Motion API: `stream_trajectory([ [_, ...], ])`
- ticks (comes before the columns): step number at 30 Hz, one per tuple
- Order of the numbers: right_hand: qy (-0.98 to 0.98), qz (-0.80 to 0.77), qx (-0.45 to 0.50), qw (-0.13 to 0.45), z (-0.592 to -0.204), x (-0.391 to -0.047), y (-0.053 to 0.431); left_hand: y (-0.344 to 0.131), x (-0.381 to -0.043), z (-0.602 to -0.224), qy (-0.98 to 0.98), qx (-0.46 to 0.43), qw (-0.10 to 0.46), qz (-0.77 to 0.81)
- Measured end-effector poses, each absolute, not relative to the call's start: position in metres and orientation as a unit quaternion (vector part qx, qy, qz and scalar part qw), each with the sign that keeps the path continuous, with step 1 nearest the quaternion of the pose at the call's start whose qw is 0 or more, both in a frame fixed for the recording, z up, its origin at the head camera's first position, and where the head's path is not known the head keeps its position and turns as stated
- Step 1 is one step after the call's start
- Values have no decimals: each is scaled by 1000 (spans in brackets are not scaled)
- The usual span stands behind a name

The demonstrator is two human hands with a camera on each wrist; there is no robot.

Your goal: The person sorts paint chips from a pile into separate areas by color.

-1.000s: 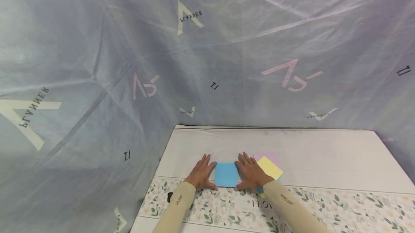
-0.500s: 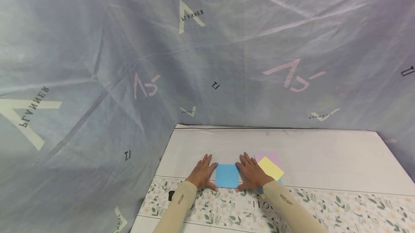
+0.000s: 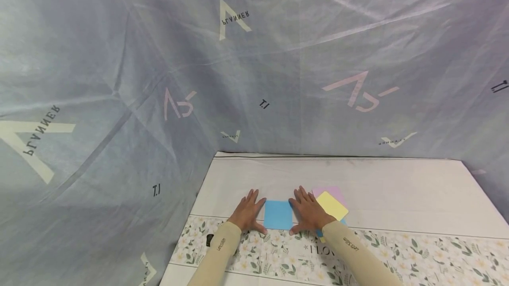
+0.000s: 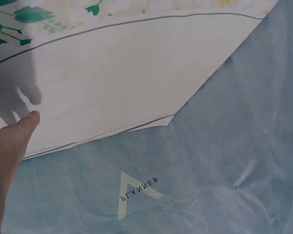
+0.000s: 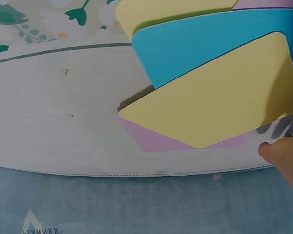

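One square blue sheet (image 3: 278, 215), showing no long axis, is flanked at the frame's lower centre by left hand (image 3: 246, 214) and right hand (image 3: 309, 211), both spread, neither plainly nearer; contact cannot be confirmed.

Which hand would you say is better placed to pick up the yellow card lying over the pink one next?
The right hand, I'd judge: it is close beside the yellow card, while the left hand is farther off, beyond the blue card between the two hands.
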State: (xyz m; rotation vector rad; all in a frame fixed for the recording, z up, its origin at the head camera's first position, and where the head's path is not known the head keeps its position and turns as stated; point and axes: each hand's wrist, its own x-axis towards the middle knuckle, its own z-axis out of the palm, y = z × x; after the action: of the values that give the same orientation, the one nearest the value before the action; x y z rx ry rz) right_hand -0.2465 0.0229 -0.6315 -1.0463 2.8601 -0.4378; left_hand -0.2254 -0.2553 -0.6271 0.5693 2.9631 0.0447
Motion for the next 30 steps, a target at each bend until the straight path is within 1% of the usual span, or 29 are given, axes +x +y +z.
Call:
stream_trajectory([
  [7,921,-148,-360,20,-634,-248,30,-262,-220,-625,980,189,55,37],
  [13,915,-179,-361,15,-628,-249,42,-274,-217,-627,980,187,43,54],
  [20,926,-155,-344,18,-622,-251,64,-288,-215,-627,982,152,56,93],
  [24,926,-159,-343,-9,-623,-251,80,-296,-210,-628,980,142,52,127],
  [27,924,-167,-340,-45,-621,-249,94,-302,-207,-627,980,132,53,142],
  [30,930,-169,-323,-55,-618,-247,107,-309,-205,-627,981,119,56,146],
])
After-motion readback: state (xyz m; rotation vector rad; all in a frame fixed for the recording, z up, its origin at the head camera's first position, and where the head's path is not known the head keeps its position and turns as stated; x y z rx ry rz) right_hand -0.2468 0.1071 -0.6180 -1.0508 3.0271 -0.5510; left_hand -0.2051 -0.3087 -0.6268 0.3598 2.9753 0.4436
